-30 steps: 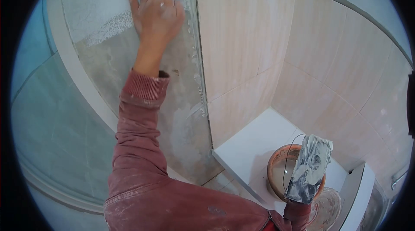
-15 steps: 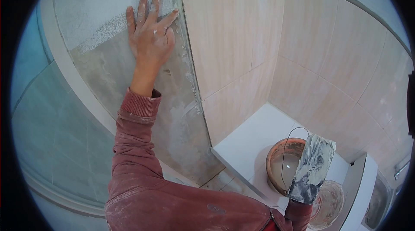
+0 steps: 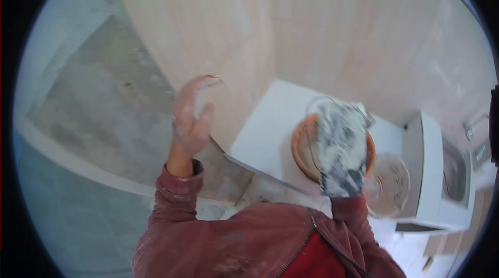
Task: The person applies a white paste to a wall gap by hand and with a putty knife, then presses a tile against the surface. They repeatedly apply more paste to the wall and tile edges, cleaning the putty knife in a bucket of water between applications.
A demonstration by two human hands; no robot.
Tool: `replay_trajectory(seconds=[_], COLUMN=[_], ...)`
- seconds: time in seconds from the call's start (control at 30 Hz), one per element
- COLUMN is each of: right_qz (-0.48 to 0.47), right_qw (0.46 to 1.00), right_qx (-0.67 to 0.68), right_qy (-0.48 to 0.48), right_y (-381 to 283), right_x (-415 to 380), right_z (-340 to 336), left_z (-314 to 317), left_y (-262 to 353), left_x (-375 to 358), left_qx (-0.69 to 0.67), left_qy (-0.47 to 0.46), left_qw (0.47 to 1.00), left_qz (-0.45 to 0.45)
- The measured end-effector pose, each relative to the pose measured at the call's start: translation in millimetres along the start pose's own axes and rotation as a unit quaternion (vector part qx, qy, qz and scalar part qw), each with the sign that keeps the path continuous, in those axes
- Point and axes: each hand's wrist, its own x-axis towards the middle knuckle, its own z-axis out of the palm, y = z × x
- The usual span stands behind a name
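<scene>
The left hand is hanging bare and slightly blurred in front of the wall, its fingers curving and its thumb standing apart, with nothing showing in its grasp; the right hand is hiding behind a flat board, so I cannot tell how it is gripping. The two hands are staying well apart. Nearest the camera, a dusty dark-red jacket is falling open at its zip over a bright red shirt. From the right cuff, the board is reaching forward, its face carrying smears of pale paste over dark patches. Below it, an orange-brown bucket is sitting on a white counter, partly covered from view by the board; whether the two are touching, I cannot tell. A wire handle is arching over the bucket. Just beside it, a see-through tub is showing paste residue inside. Past an upright white panel, a metal sink is lying below a tap. Behind the counter, beige tiles are meeting at a corner, and a bare grey wall is running along the left.
</scene>
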Motion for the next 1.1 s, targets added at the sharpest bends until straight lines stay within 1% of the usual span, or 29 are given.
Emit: replay_trajectory(seconds=[0.03,0.07,0.1,0.13,0.2,0.23,0.27,0.3,0.33,0.37,0.4,0.47,0.5,0.57,0.63,0.7,0.73,0.77,0.8,0.83,0.87,0.9,0.93,0.97,1.0,1.03,1.07,1.1], right_qz=[0.058,0.113,0.158,0.156,0.137,0.132,0.13,0.154,0.177,0.197,0.195,0.226,0.225,0.248,0.247,0.249,0.228,0.207,0.21,0.194,0.175,0.16,0.165,0.184,0.21,0.08,0.024,-0.076], right_qw=[0.991,0.964,0.945,0.948,0.961,0.967,0.967,0.962,0.957,0.95,0.951,0.925,0.926,0.908,0.91,0.91,0.933,0.952,0.951,0.968,0.979,0.968,0.96,0.94,0.905,0.943,0.995,0.982], right_qx=[0.114,0.229,0.275,0.266,0.232,0.211,0.209,0.218,0.226,0.243,0.242,0.303,0.302,0.337,0.333,0.33,0.277,0.224,0.225,0.155,0.088,0.169,0.182,0.281,0.37,0.277,0.091,-0.08], right_qy=[-0.037,-0.078,-0.082,-0.074,-0.067,-0.062,-0.061,-0.054,-0.048,-0.017,-0.016,-0.033,-0.031,0.005,0.005,0.004,-0.004,-0.014,-0.02,-0.036,-0.06,-0.099,-0.136,-0.067,0.004,-0.168,-0.016,-0.15], right_y=[-12,-22,-21,-19,-13,-11,-8,-6,-6,-7,-10,-13,-16,-22,-23,-22,-20,-18,-16,-14,-9,-21,-31,-40,-39,-31,-19,-5], right_x=[-1,0,0,0,2,3,3,2,0,-2,-3,-5,-5,-4,-3,-2,-2,-3,-5,-7,-4,1,6,10,15,20,13,8], right_z=[5,10,5,2,-1,-2,-7,-10,-13,-15,-16,-15,-13,-6,-6,-7,-9,-12,-18,-26,-28,-9,8,22,29,28,28,-22], left_z=[24,45,64,79,100,106,112,116,119,121,123,123,123,126,130,133,134,134,132,129,122,111,93,71,45,16,-12,-40], left_y=[17,29,39,42,41,40,39,38,37,35,34,37,38,38,38,37,35,34,33,32,31,29,25,22,15,8,3,5], left_x=[-1,3,4,5,9,10,13,14,14,16,17,17,16,14,12,9,7,6,4,3,5,9,14,23,33,47,61,77], left_qx=[0.002,-0.023,-0.044,-0.056,-0.132,-0.135,-0.168,-0.199,-0.201,-0.21,-0.22,-0.206,-0.188,-0.193,-0.194,-0.243,-0.24,-0.297,-0.351,-0.4,-0.385,-0.427,-0.459,-0.372,-0.336,-0.137,0.064,0.206], left_qy=[-0.038,-0.071,-0.1,-0.101,-0.14,-0.14,-0.161,-0.183,-0.184,-0.204,-0.224,-0.224,-0.221,-0.222,-0.221,-0.215,-0.212,-0.232,-0.248,-0.233,-0.221,-0.15,-0.076,0.003,0.028,0.13,0.224,0.26], left_qw=[0.999,0.997,0.993,0.992,0.981,0.98,0.973,0.962,0.962,0.955,0.949,0.952,0.957,0.956,0.956,0.946,0.947,0.926,0.903,0.886,0.895,0.891,0.885,0.927,0.94,0.976,0.961,0.929], left_qz=[0.008,0.027,0.047,0.046,0.04,0.041,0.003,-0.035,-0.033,-0.034,-0.035,-0.023,-0.014,-0.011,-0.008,-0.03,-0.03,-0.027,-0.023,-0.033,-0.03,-0.013,0.011,0.039,0.053,0.105,0.149,0.166])
